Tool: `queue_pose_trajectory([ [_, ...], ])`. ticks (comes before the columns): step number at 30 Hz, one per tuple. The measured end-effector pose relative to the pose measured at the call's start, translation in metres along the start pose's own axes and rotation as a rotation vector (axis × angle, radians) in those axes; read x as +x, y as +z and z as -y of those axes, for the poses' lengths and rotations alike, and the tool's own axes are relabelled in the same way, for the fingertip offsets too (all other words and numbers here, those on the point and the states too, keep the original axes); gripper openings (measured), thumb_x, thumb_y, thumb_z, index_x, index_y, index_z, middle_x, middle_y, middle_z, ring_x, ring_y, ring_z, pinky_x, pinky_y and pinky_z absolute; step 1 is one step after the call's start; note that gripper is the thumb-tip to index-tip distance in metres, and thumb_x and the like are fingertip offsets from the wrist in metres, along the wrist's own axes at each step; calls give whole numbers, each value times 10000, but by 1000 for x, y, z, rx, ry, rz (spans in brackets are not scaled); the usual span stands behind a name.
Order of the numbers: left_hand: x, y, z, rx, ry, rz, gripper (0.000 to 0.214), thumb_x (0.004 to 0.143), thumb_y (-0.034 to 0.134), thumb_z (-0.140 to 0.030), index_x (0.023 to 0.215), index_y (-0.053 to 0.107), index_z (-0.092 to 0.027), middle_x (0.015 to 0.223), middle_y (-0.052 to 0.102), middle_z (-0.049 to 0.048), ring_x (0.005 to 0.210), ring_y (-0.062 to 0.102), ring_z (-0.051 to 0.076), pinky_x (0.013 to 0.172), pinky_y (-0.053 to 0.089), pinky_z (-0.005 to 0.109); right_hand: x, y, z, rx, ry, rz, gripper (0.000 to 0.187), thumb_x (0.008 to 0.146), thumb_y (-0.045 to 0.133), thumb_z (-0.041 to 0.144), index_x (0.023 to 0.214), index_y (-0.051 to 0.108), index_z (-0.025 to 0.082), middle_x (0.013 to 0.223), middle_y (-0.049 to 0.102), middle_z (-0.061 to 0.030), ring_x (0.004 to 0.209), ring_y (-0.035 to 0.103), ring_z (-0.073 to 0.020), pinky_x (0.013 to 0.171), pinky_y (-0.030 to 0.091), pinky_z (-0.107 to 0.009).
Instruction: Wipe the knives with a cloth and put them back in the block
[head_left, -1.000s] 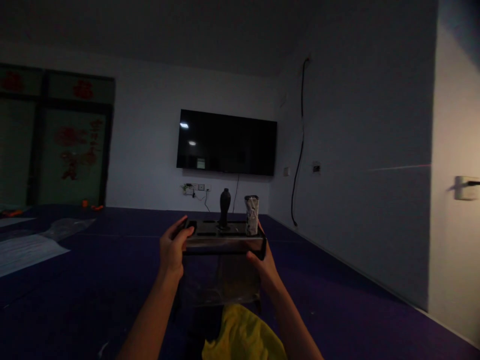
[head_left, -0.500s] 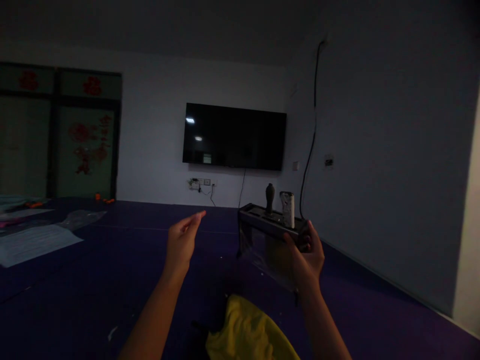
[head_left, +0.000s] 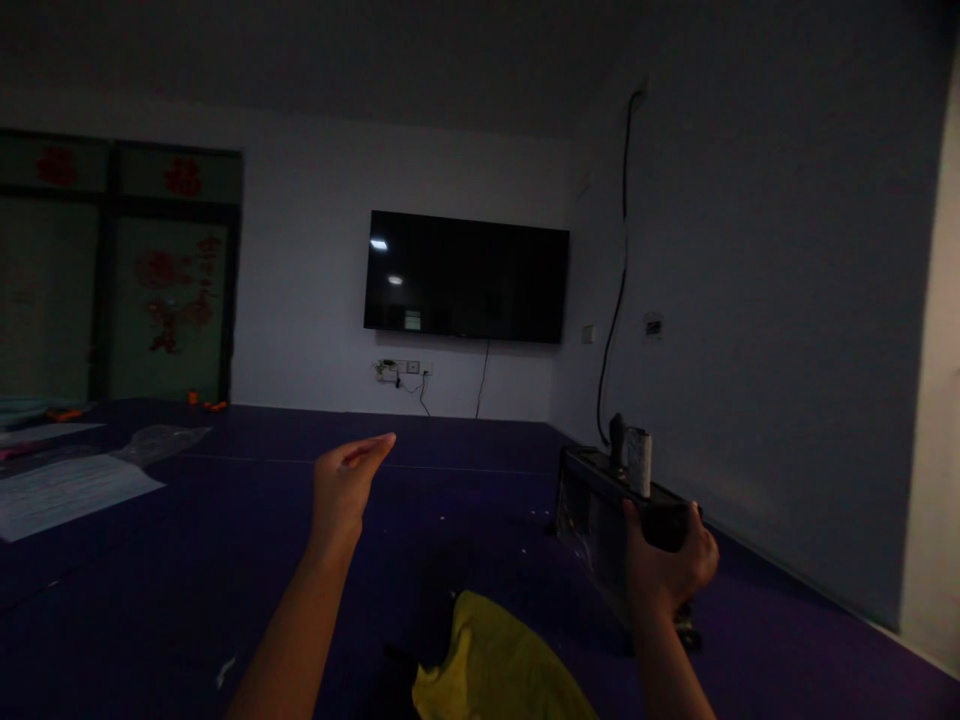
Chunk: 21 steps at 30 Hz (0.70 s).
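Note:
My right hand [head_left: 670, 570] grips the near right end of a dark box-like frame [head_left: 589, 500] with see-through sides, thumb on the near side and fingers round the far edge. On its top stand a dark knob-like upright piece [head_left: 616, 443] and a speckled whitish upright block [head_left: 640, 462]. The frame is held low over the purple surface; I cannot tell whether its bottom touches it. My left hand [head_left: 346, 487] is raised to the left, fingers and thumb pressed together at the tips, with nothing visible in them. Yellow cloth [head_left: 495, 665] lies at the bottom between my arms.
The purple surface [head_left: 450, 500] runs to the walls. White sheets [head_left: 75, 490] and clear plastic [head_left: 161, 442] lie at left, with small orange things [head_left: 214, 405] farther back. A television [head_left: 466, 275] hangs on the far wall; a black cable [head_left: 624, 230] runs down the right wall.
My right hand has carried the frame to the right and down, turning it somewhat. My left hand has drifted slightly left, its fingers still together.

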<state>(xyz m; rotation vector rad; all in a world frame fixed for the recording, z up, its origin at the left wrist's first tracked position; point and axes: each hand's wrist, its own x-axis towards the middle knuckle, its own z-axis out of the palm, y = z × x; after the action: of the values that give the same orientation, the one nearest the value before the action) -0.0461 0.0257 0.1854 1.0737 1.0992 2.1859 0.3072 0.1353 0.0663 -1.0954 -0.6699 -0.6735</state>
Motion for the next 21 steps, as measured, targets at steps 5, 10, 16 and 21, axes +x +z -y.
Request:
queue_pose_trajectory([
  [5, 4, -5, -5, -228, -344, 217, 300, 840, 471, -308, 790, 687, -105, 907, 712, 124, 894, 658, 214, 898, 449, 385, -5, 1, 0, -10, 11, 4, 771, 616, 711, 570, 1222, 553, 120, 1067, 563, -190, 1036, 506, -411, 854, 385, -536],
  [10, 8, -12, -10, -485, -639, 458, 513, 930, 216, -350, 947, 654, -82, 1034, 679, 161, 1090, 573, 274, 975, 372, 458, -8, 1, 6, -15, 50, 22, 850, 625, 671, 623, 1294, 474, 137, 1140, 534, -193, 1094, 470, -416, 882, 353, -561],
  [16, 6, -15, -13, -582, -664, 526, 517, 930, 207, -375, 1061, 597, -63, 1119, 640, 184, 1115, 554, 301, 976, 372, 482, -12, 4, 7, -45, 58, 7, 965, 596, 658, 680, 1341, 402, 123, 1217, 508, -225, 1134, 454, -427, 900, 342, -579],
  [21, 9, -19, -20, -511, -612, 444, 359, 920, 312, -262, 1042, 598, -82, 1081, 669, 135, 1059, 597, 257, 983, 389, 434, -12, 0, 20, -96, 133, 35, 1046, 577, 606, 745, 1386, 312, 151, 1280, 474, -238, 1183, 411, -452, 914, 236, -687],
])
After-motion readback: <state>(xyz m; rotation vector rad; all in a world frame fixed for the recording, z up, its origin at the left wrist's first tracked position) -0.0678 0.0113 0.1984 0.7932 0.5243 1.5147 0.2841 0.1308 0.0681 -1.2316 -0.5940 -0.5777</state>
